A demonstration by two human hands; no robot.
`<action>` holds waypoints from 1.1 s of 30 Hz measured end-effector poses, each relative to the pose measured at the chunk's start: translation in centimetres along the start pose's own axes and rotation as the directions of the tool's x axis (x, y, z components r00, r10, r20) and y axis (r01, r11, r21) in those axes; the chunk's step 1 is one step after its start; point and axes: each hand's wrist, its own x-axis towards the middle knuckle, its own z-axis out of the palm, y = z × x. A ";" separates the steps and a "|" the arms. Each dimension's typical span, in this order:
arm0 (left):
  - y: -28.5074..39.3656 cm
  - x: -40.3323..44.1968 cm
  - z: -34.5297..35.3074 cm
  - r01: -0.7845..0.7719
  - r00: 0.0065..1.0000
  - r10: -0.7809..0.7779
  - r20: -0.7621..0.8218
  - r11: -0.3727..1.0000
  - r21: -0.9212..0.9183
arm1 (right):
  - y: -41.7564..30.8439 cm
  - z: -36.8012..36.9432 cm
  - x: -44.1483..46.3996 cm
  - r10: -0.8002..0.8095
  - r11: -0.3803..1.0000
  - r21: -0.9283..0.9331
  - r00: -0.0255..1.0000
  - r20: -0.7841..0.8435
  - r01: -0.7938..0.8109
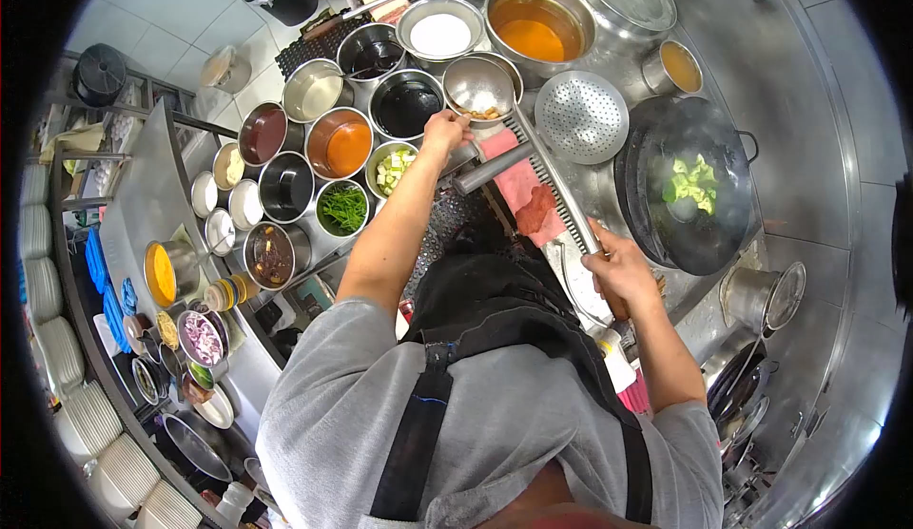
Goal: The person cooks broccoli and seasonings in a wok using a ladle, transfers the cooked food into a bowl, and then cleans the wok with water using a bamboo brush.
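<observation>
My right hand (623, 268) is wrapped round the wooden end of a long-handled ladle (552, 163). The ladle's metal bowl (475, 82) rests over a round pot at the back, with small brown pieces (487, 113) at its near edge. My left hand (447, 133) is beside that bowl, fingers drawn together near the brown pieces; what they hold, if anything, I cannot make out. To the right, a black wok (647, 215) contains chopped green vegetables (692, 185). A perforated strainer (582, 115) lies between the ladle and the wok.
Left of my left hand stand pots of dark liquid (407, 103), orange sauce (339, 144), chopped greens (342, 208) and pale green chunks (392, 168). A large pot of amber liquid (537, 30) is at the back. A pink cloth (523, 187) lies under the ladle handle.
</observation>
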 end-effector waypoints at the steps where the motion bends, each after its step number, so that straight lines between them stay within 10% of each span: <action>1: 0.1 0.0 0.0 -0.002 1.000 0.002 -0.003 1.000 0.013 | 0.2 0.0 0.0 -0.008 0.998 0.066 1.000 0.019 0.006; 11: 0.2 -1.2 0.1 -0.063 0.996 0.071 -0.059 0.991 0.121 | 2.8 0.2 0.9 -0.045 0.845 0.535 0.994 0.099 -0.015; 15: 0.0 -3.6 0.7 -0.185 0.943 0.271 -0.193 0.909 0.374 | 2.9 0.3 0.4 -0.055 0.830 0.558 0.991 0.123 -0.023; 21: -0.9 -3.0 1.9 -0.249 0.894 0.398 -0.206 0.823 0.511 | 4.0 0.0 2.0 -0.127 0.991 0.049 0.992 -0.001 0.126; 33: 2.1 -4.6 1.6 -0.306 0.860 0.499 -0.105 0.670 0.676 | 4.7 -0.4 2.5 -0.061 0.926 0.377 0.989 0.135 0.005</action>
